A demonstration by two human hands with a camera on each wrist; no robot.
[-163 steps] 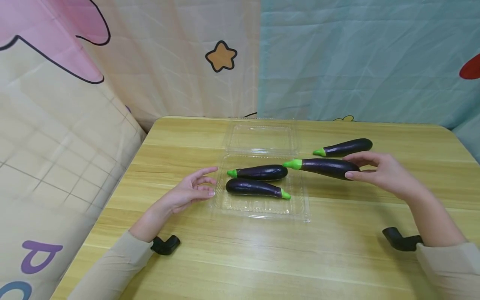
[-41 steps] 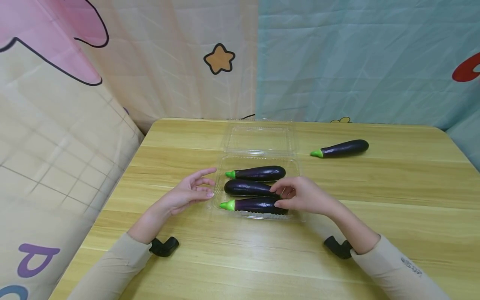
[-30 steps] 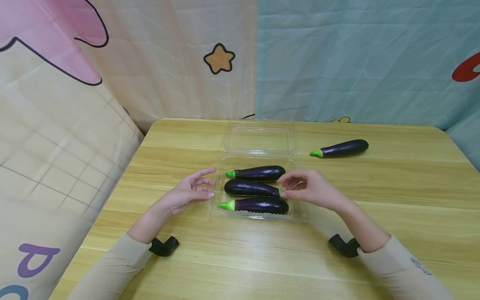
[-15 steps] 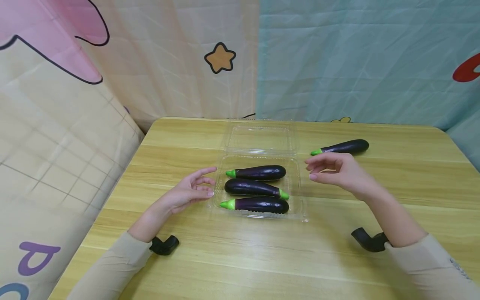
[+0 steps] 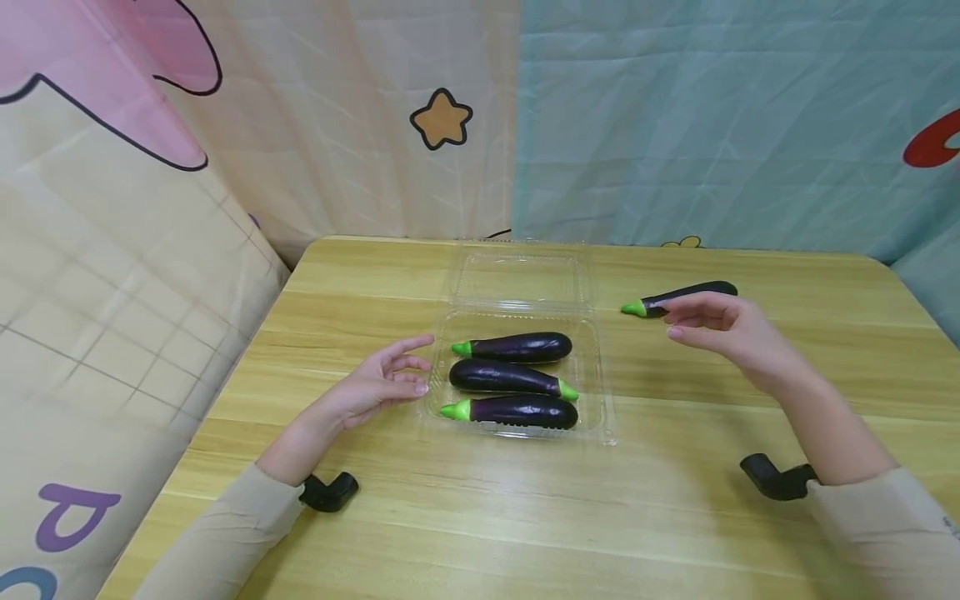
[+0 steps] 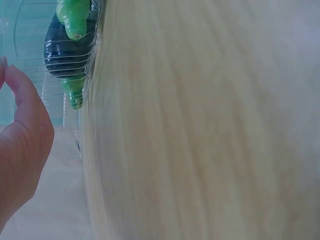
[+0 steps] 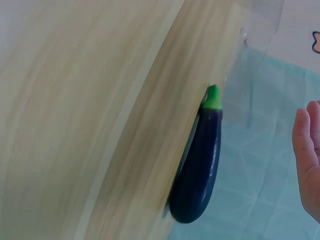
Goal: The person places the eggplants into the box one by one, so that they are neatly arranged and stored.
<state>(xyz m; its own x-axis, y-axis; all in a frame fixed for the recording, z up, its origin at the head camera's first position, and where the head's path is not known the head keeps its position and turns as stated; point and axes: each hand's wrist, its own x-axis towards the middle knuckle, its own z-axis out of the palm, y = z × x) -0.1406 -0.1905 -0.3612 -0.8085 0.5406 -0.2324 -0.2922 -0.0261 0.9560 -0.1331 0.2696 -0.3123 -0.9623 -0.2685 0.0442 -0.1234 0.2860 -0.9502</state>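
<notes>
Three dark purple eggplants with green stems lie side by side in a clear plastic clamshell box (image 5: 604, 417): a back one (image 5: 528, 347), a middle one (image 5: 502, 376) with its stem to the right, and a front one (image 5: 525, 411). My left hand (image 5: 371, 390) stays at the box's left edge, fingers loosely spread and holding nothing. Bent fingers of my right hand (image 5: 731, 337) hover over the table and hold nothing; in the head view they overlap a fourth eggplant (image 5: 722, 287). That eggplant (image 7: 197, 167) shows whole in the right wrist view, apart from the hand.
The box's clear lid (image 5: 521, 275) lies folded back behind it. The wooden table (image 5: 480, 517) ends at a printed curtain (image 5: 630, 125) along the back and another at the left. A black curved piece (image 5: 330, 492) sits at each wrist.
My right hand placed an eggplant at the front of the box and let it go. Since then it has moved right and back toward the lone eggplant. My left hand has barely moved.
</notes>
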